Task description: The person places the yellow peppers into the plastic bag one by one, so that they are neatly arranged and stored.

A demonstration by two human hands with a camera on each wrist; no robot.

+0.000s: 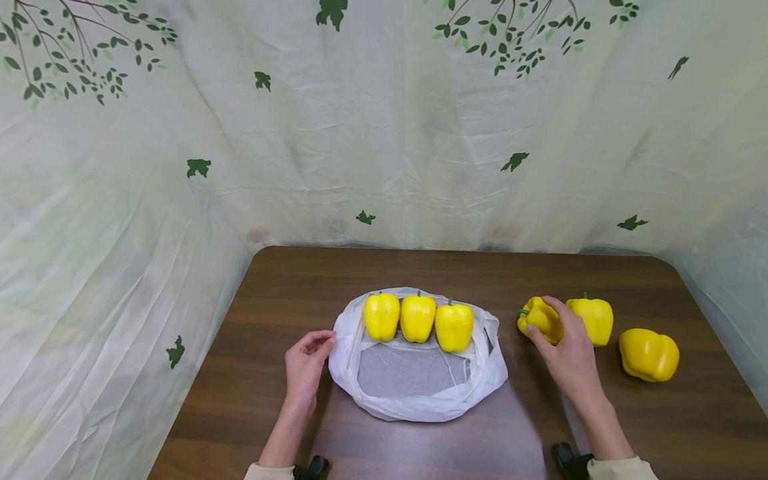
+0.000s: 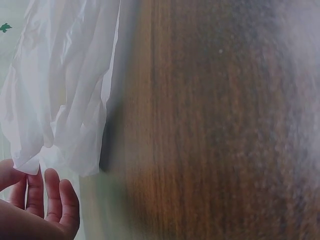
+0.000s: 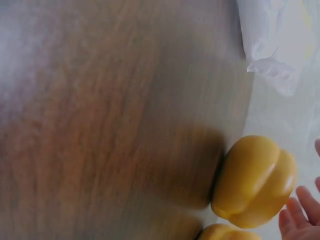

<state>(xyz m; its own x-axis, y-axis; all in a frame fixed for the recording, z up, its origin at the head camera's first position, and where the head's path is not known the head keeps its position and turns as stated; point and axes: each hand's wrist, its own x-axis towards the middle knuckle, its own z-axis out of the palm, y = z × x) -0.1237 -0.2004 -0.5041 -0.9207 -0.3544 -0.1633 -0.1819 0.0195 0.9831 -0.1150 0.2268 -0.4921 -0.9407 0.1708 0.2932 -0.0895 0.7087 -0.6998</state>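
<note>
A white plastic bag [image 1: 414, 408] stands with its mouth wide, and three yellow bell peppers [image 1: 418, 319] sit along its far side. My left hand [image 1: 309, 367] pinches the bag's left rim; in the left wrist view a corner of the white plastic [image 2: 55, 100] lies between its thumb and fingers. At the right, my right hand [image 1: 567, 343] is over another yellow bell pepper [image 1: 536, 319] lying on its side, stem to the left. Thumb and forefinger are spread across that pepper [image 3: 252, 182]. In the right wrist view the fingers [image 3: 307, 205] look loose beside it.
Two more yellow bell peppers are on the right: one upright [image 1: 591, 320] close behind my right hand, one lying [image 1: 650, 355] farther right. All stand on a brown wooden table [image 1: 288, 287]. A pale curtain [image 1: 408, 133] with leaf prints hangs around it.
</note>
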